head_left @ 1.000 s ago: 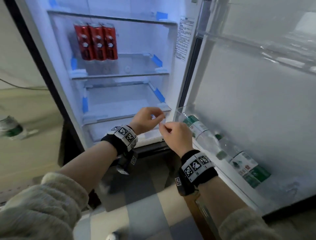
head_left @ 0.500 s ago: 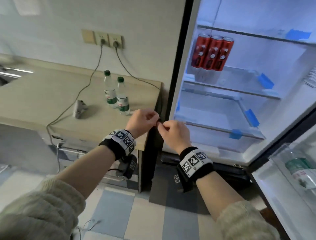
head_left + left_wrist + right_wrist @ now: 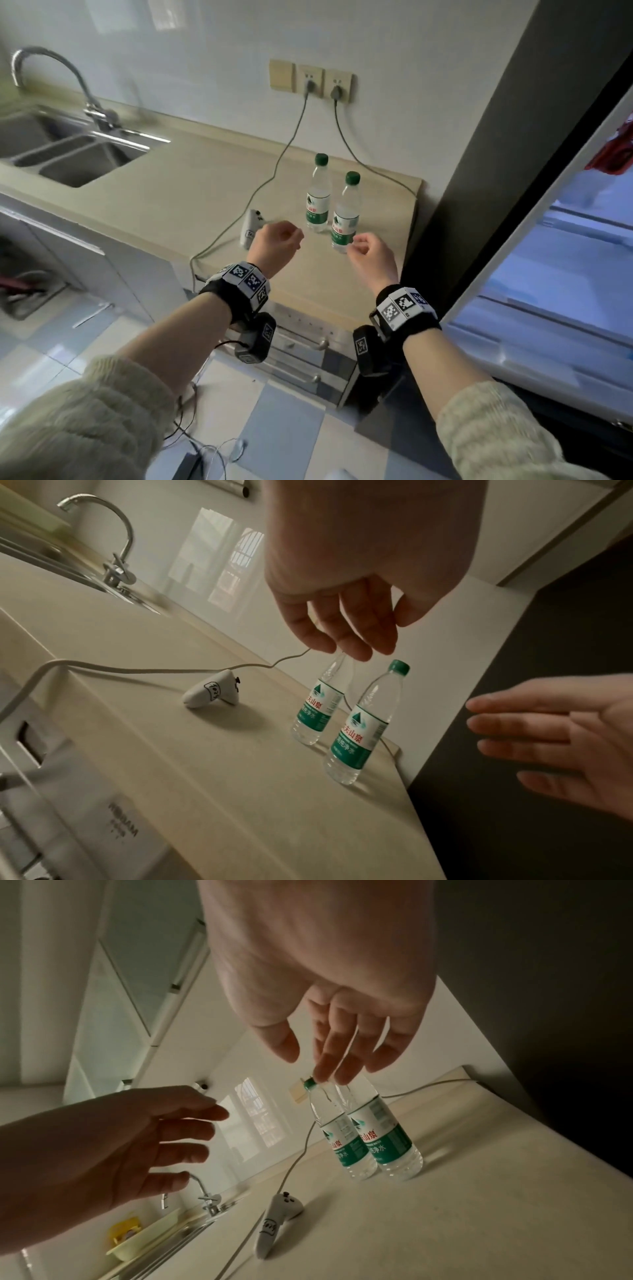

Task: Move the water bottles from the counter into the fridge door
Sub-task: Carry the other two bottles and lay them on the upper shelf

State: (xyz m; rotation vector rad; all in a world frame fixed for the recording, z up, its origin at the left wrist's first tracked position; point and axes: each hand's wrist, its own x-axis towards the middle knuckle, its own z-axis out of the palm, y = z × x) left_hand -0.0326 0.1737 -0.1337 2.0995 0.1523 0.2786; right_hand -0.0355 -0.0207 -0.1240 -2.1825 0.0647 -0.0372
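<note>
While both hands hover above the beige counter [image 3: 191,192], neither one touches anything. Near the middle of the head view, the left hand [image 3: 274,245] hangs with its fingers loosely curled and slightly apart, holding nothing; the left wrist view shows those fingers [image 3: 342,631] relaxed and pointing down over the counter. To its right in the frame, the right hand [image 3: 371,255] is likewise empty, its fingers [image 3: 335,1053] loosely bent and spread a little.

Two water bottles stand upright on the counter just above the hands in the head view, near the counter's right end. The farther bottle [image 3: 318,197] and the nearer bottle [image 3: 346,216] both carry green caps and green-and-white labels, and they stand just beside each other.

Left of the bottles lies a small white device [image 3: 250,228] on a grey cable [image 3: 274,168] running up to a wall socket [image 3: 310,80]. A sink [image 3: 82,161] with a curved tap [image 3: 51,75] fills the upper left, and the lit fridge interior [image 3: 561,274] shows at the right edge.
</note>
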